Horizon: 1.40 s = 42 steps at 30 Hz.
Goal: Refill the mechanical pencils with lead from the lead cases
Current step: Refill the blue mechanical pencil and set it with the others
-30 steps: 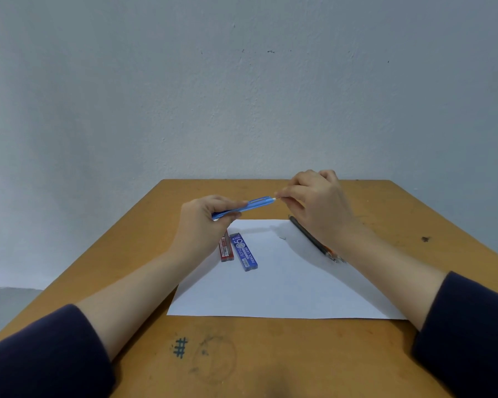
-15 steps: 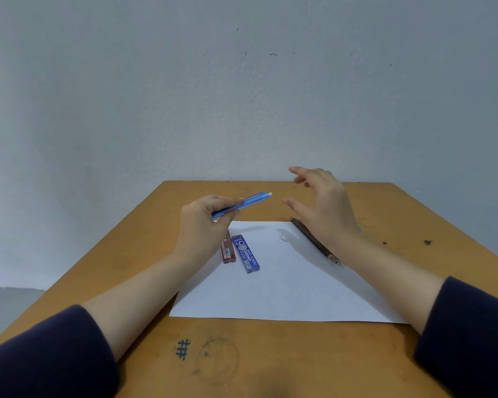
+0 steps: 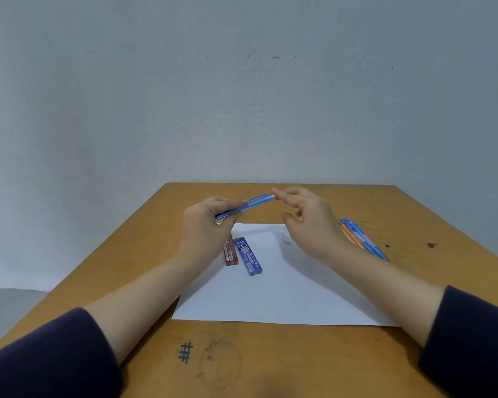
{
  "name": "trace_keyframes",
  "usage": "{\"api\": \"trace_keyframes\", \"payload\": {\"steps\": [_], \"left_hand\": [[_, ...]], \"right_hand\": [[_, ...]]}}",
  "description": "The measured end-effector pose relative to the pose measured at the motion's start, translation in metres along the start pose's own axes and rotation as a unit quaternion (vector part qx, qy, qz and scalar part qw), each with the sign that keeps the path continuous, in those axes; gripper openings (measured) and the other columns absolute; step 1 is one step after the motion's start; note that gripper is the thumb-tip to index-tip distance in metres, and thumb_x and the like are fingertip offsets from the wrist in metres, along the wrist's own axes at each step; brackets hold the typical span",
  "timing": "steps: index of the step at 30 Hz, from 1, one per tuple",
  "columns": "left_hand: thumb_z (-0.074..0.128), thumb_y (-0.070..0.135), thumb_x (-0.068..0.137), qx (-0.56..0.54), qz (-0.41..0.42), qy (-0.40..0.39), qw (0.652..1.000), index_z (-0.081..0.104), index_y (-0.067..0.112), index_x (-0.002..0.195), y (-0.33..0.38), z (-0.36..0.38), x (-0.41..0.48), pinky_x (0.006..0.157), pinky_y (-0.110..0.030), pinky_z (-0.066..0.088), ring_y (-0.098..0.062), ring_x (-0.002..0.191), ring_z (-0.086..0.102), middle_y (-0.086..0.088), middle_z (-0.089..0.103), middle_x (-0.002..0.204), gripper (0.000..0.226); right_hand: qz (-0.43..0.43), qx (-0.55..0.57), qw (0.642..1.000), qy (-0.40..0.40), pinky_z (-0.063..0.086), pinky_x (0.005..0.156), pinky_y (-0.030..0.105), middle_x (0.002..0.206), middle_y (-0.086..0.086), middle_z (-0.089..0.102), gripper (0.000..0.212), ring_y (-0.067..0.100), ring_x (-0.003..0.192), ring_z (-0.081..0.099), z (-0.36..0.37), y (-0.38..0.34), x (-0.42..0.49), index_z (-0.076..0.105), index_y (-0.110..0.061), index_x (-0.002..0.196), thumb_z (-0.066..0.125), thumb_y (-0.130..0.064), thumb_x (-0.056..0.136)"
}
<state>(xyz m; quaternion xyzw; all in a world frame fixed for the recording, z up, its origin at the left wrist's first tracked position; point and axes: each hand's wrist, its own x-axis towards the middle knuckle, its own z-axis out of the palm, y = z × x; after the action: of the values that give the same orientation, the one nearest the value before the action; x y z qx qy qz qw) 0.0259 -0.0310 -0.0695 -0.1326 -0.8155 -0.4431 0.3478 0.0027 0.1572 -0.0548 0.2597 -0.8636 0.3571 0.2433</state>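
My left hand (image 3: 204, 225) grips the blue mechanical pencil (image 3: 250, 205) above the far half of the table (image 3: 270, 363), with fingers and thumb curled round its lower part. The pencil's long axis runs across me, rising from lower left to upper right. The low end pokes out just past my thumb, and the high end points to the right and a little away from me. Which end is the tip I cannot tell.

My right hand (image 3: 308, 222) holds nothing that I can see. Its index fingertip touches the pencil's high end, the thumb stands apart below, and the other fingers are loosely bent.

Below my hands a white sheet of paper (image 3: 285, 291) lies on the table. Two lead cases lie flat on it side by side, nearly touching, with their long axes running away from me. The red lead case (image 3: 231, 252) is on the left, its far end hidden behind my left hand. The blue lead case (image 3: 251, 257) is on the right and is printed "0.5 PENCIL LEAD". I cannot make out whether either is open or what is inside.

A small white bit (image 3: 286, 241) lies on the paper near my right hand. Just beyond my right wrist a bunch of other pencils (image 3: 362, 239), blue and orange, lies on the bare wood. They point diagonally, with the far ends to the left.
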Motion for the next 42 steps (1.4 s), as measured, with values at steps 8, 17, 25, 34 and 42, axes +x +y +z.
{"api": "trace_keyframes", "payload": {"steps": [8, 17, 25, 34, 42], "left_hand": [[0.068, -0.002, 0.082, 0.004, -0.007, -0.003, 1.0, 0.075, 0.018, 0.101, -0.001, 0.0, 0.001, 0.077, -0.005, 0.043, 0.013, 0.082, 0.059, 0.019, 0.065, 0.09, 0.028], [0.068, 0.002, 0.084, -0.012, -0.054, 0.009, 0.998, 0.074, 0.017, 0.103, -0.001, -0.003, 0.002, 0.08, -0.009, 0.047, 0.0, 0.087, 0.063, 0.011, 0.07, 0.094, 0.025], [0.069, 0.003, 0.083, -0.017, -0.073, 0.003, 0.997, 0.072, 0.017, 0.105, 0.001, -0.002, 0.002, 0.077, -0.023, 0.054, -0.014, 0.08, 0.067, 0.01, 0.069, 0.086, 0.026], [0.069, 0.001, 0.082, -0.006, -0.036, -0.013, 0.999, 0.074, 0.019, 0.1, 0.0, -0.003, 0.001, 0.079, -0.009, 0.047, 0.001, 0.083, 0.064, 0.016, 0.068, 0.089, 0.026], [0.071, 0.001, 0.081, -0.01, -0.039, -0.023, 0.999, 0.075, 0.017, 0.094, -0.004, -0.001, 0.001, 0.07, -0.008, 0.045, 0.005, 0.075, 0.06, 0.013, 0.069, 0.084, 0.022]], "right_hand": [[0.074, 0.028, 0.997, 0.005, 0.035, 0.076, 0.002, 0.117, -0.002, 0.063, 0.049, 0.0, 0.091, 0.049, -0.011, 0.004, 0.008, 0.062, -0.015, 0.124, 0.049, 0.009, 0.083], [0.233, -0.157, 0.943, -0.179, 0.052, 0.077, 0.031, 0.096, 0.0, 0.071, 0.013, 0.02, 0.094, 0.064, -0.025, 0.009, 0.008, 0.077, -0.013, 0.085, 0.075, -0.022, 0.076], [0.212, -0.162, 0.951, -0.156, 0.045, 0.063, 0.024, 0.067, -0.01, 0.06, 0.003, 0.016, 0.077, 0.06, -0.015, 0.003, 0.002, 0.077, -0.024, 0.073, 0.077, -0.027, 0.073], [0.175, -0.162, 0.963, -0.124, 0.039, 0.061, 0.024, 0.07, -0.009, 0.062, 0.008, 0.014, 0.076, 0.056, -0.02, 0.007, 0.008, 0.075, -0.019, 0.073, 0.07, -0.022, 0.079], [0.053, -0.108, 0.992, -0.034, 0.022, 0.066, 0.023, 0.085, -0.005, 0.052, 0.009, 0.01, 0.094, 0.041, -0.028, 0.012, 0.014, 0.073, -0.019, 0.087, 0.066, -0.025, 0.087]]}}
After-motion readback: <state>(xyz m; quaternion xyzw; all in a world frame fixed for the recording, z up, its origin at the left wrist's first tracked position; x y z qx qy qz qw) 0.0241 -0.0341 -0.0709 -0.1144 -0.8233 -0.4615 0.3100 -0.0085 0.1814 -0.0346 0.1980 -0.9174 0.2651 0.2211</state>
